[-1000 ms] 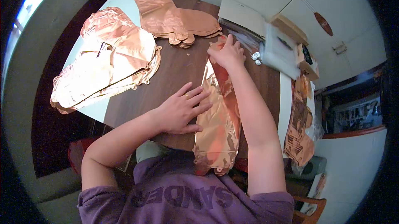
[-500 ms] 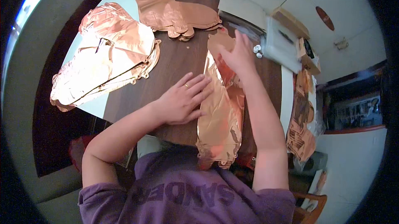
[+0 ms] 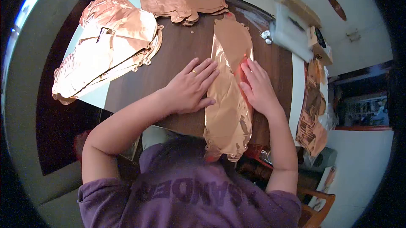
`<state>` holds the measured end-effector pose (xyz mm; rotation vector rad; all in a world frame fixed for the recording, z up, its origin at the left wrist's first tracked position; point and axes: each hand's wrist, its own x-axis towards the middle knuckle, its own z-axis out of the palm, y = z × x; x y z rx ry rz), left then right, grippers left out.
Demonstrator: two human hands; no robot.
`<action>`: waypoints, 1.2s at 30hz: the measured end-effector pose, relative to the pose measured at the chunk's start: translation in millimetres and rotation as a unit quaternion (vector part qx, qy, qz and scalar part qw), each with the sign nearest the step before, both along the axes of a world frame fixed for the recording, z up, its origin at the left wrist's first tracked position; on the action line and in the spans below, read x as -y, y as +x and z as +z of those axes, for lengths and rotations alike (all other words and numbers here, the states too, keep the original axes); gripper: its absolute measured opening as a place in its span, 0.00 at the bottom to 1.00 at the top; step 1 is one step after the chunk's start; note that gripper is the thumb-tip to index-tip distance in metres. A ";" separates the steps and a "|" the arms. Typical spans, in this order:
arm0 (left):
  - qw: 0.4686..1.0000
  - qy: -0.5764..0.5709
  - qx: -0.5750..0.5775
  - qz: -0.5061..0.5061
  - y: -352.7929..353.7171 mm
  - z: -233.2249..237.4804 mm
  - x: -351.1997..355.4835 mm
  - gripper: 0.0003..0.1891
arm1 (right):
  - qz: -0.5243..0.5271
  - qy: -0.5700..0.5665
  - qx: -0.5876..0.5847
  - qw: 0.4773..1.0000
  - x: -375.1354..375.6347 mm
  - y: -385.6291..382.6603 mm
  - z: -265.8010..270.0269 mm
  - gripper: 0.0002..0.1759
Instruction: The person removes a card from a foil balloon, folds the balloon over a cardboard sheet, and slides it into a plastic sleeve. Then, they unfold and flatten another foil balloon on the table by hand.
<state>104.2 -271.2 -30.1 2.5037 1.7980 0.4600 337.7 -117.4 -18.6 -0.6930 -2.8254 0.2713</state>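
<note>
A flat, uninflated rose-gold foil balloon [image 3: 230, 109] lies lengthwise in front of me, its near end at the table edge by my shirt. My left hand [image 3: 191, 86], with a ring on one finger, rests flat with fingers stretched, the fingertips at the balloon's left edge. On its right edge lies my right hand [image 3: 258, 87], fingers extended and holding nothing. The foil between the hands shows creases and a reddish reflection beside the right fingers. Small tabs stick out at both ends of the balloon.
Flat foil balloons lie stacked at the far side [image 3: 182, 1] and in a shiny pile [image 3: 110, 50] at left. Small white round items [image 3: 266, 36] sit at right, near a clear plastic bag [image 3: 292, 37] and cardboard box [image 3: 300, 10]. More foil [image 3: 313, 113] hangs at the right edge.
My right hand has come down from the balloon's far end toward me, to its right edge. My left hand stays by the left edge. The camera view has shifted slightly.
</note>
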 end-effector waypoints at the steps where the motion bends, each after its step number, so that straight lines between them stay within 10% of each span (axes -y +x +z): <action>1: 1.000 0.002 -0.003 0.000 1.4 0.7 -0.2 0.42 | 0.002 0.001 0.001 1.000 -0.2 0.3 0.3 0.32; 12: 1.000 -0.003 -0.012 -0.012 6.6 -2.6 -4.2 0.48 | -0.010 -0.009 -0.048 0.999 5.2 1.1 2.0 0.28; 19: 1.000 -0.011 -0.028 -0.006 8.3 -4.6 -5.1 0.50 | 0.219 0.027 -0.070 0.973 112.9 -11.0 48.7 0.17; 36: 0.999 -0.016 -0.004 -0.043 -9.2 1.3 -22.8 0.54 | 0.074 0.071 -0.002 0.995 163.4 -4.3 19.2 0.28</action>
